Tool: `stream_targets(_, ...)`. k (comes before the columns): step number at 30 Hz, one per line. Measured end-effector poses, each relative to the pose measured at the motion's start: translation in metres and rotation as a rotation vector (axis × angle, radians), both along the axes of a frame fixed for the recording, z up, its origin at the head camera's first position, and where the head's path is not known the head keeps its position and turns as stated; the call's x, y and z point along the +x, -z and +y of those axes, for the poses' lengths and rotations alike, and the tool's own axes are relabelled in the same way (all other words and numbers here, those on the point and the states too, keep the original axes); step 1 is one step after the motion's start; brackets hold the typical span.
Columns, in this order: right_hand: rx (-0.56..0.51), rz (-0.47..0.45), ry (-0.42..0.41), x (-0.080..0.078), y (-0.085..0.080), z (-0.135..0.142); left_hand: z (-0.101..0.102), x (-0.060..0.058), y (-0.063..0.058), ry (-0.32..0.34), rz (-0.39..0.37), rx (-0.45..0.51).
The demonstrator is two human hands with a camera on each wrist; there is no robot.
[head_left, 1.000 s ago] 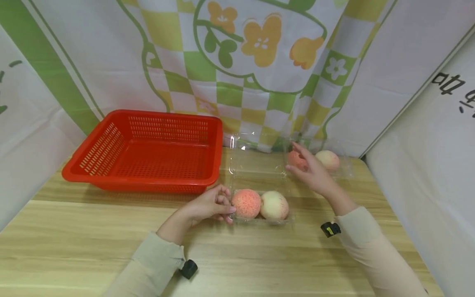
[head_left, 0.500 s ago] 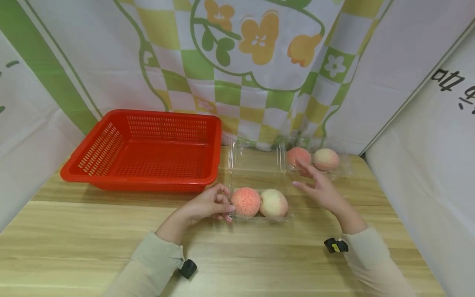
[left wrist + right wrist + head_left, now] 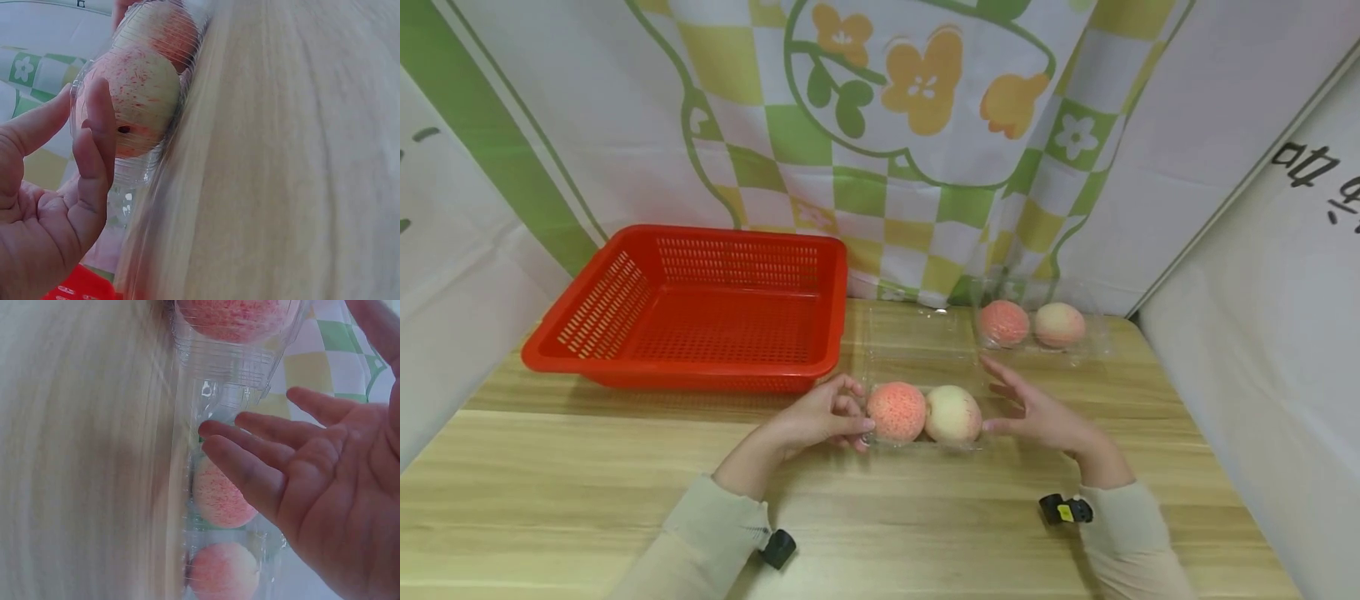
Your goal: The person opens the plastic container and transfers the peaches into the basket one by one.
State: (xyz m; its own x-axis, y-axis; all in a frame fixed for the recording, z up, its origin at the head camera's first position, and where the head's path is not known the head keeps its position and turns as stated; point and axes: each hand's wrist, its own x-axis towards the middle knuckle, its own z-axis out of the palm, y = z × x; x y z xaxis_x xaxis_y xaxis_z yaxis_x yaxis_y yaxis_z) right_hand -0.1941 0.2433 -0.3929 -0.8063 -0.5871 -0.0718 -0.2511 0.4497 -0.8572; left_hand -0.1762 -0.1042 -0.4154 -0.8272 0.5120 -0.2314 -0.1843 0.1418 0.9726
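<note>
A clear plastic clamshell box (image 3: 921,440) lies on the table with its lid (image 3: 913,333) folded back behind it. Side by side in its base sit a pink-red peach (image 3: 897,412) and a pale cream peach (image 3: 953,414). At the left end, my left hand (image 3: 825,414) pinches the box's rim between thumb and fingers; the left wrist view shows the thumb (image 3: 47,122) at the rim. My right hand (image 3: 1043,417) is by the right end, fingers extended and holding nothing, thumb tip close to the cream peach. Whether it touches the box I cannot tell.
A red slotted basket (image 3: 700,367) stands at the back left. Behind my right hand is a second clear box (image 3: 1086,348) with a pink peach (image 3: 1004,323) and a cream one. A patterned curtain (image 3: 880,125) hangs along the table's back edge.
My right hand has come away from the rear box, moving toward the front box's right end. The front box's lid has tipped lower at the back. My left hand stays in place.
</note>
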Motion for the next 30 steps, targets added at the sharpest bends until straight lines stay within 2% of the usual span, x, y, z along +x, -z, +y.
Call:
stream_targets(4,0.007,0.002,-0.033,0.002,0.004,0.003,0.001,0.0,0.001,0.002,0.025,0.001)
stream_targets(10,0.034,0.003,-0.104,0.004,0.008,0.004,0.002,0.001,0.001,0.005,0.074,-0.057)
stream_targets(18,0.007,-0.016,-0.119,0.004,0.012,0.001,0.0,0.001,0.001,-0.001,0.117,-0.114)
stream_targets(26,0.009,-0.009,-0.115,0.002,0.013,0.001,0.005,0.012,-0.015,-0.144,0.231,-0.382)
stream_targets(30,-0.006,-0.025,-0.119,0.001,0.012,0.0,0.01,0.017,-0.02,-0.154,0.309,-0.44)
